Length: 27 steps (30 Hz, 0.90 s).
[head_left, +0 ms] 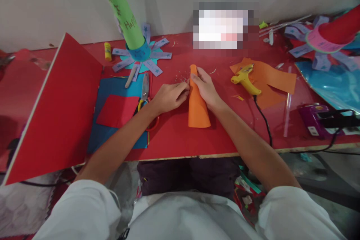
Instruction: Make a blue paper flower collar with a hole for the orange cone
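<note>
An orange paper cone [197, 110] lies on the red table [174, 138], its narrow tip pointing away from me. My right hand [205, 87] lies over the cone's upper part, fingers pressed on it. My left hand [171, 96] is curled at the cone's left edge, fingertips pinched against the paper. Scissors with red and yellow handles [145, 95] lie just left of my left hand.
A yellow glue gun [245, 79] rests on orange paper sheets [270, 82], its black cord running off the front edge. A red board [56, 112], blue sheet [118, 82], red square [117, 110], green tube on a blue flower base [132, 30], glue stick [107, 51] and purple device [315, 118] surround.
</note>
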Motion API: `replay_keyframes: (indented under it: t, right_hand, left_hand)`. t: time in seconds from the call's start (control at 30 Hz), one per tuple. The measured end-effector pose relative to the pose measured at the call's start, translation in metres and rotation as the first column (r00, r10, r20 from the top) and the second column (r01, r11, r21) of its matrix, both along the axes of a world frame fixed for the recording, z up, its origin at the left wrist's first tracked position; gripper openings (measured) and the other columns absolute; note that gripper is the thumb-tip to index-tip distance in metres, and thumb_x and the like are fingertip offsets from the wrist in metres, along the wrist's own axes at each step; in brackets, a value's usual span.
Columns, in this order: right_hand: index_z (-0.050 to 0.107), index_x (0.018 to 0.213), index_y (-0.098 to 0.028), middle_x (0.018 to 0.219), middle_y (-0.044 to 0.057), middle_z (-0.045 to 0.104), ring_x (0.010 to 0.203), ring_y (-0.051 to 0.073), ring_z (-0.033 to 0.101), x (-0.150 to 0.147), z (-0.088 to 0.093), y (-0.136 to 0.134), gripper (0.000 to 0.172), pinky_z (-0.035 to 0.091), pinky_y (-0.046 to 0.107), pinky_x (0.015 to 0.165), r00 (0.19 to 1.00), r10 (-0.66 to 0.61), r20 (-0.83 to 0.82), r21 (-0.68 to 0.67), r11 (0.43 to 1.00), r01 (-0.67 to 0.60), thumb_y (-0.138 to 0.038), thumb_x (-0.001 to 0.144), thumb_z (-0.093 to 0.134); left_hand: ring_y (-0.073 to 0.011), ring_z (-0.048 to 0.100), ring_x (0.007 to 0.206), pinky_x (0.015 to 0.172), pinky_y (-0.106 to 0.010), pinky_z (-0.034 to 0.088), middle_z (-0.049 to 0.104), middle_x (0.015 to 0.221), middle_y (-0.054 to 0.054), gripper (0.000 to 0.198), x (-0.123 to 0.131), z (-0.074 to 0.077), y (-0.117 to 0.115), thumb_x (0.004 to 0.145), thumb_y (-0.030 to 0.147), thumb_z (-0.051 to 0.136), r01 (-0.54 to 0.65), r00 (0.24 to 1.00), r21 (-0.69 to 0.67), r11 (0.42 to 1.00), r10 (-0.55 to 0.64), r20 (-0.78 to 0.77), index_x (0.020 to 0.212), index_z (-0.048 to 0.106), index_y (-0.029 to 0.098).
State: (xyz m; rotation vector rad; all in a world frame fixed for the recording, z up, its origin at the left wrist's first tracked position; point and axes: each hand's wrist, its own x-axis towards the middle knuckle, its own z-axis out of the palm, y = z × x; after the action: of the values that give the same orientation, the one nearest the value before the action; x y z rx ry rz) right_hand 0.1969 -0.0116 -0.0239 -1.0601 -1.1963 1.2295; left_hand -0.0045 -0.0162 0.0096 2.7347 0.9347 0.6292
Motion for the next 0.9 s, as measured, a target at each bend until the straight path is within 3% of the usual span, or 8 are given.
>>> replay_keyframes:
  t: [0.33,0.63,0.9]
  right_hand:
    - [0.059,0.099,-0.029,0.084,-0.004,0.061,0.072,0.014,0.059,-0.0048,0.0076,-0.0058,0.046,0.055,0.030,0.069,0.979,-0.040,-0.200,-0.153,0.988,0.009,-0.063,0.085,0.086]
    - [0.067,0.108,-0.028,0.085,-0.002,0.063,0.071,0.015,0.060,-0.0022,0.0053,-0.0052,0.038,0.054,0.031,0.068,0.982,0.008,-0.190,-0.193,0.980,-0.045,-0.060,0.091,0.078]
    - [0.069,0.109,-0.028,0.080,-0.002,0.064,0.071,0.016,0.062,-0.0051,0.0096,-0.0076,0.037,0.056,0.033,0.071,0.974,0.030,-0.223,-0.180,0.981,-0.071,-0.059,0.089,0.078]
  left_hand:
    - [-0.0198,0.075,0.077,0.060,-0.033,0.035,0.080,0.091,-0.006,0.018,0.0006,-0.0074,0.0014,0.104,0.020,0.049,-0.003,1.000,0.167,0.986,0.002,0.006,0.106,0.067,0.019]
    - [-0.0173,0.072,0.071,0.057,-0.033,0.030,0.078,0.085,-0.004,0.022,0.0029,-0.0073,0.0005,0.101,0.014,0.046,0.029,1.000,0.273,0.961,-0.026,-0.015,0.099,0.067,0.019]
    - [-0.0161,0.065,0.062,0.056,-0.031,0.029,0.073,0.074,-0.001,0.013,0.0057,-0.0074,-0.0023,0.090,0.013,0.052,0.043,0.999,0.268,0.962,-0.047,0.010,0.090,0.063,0.020]
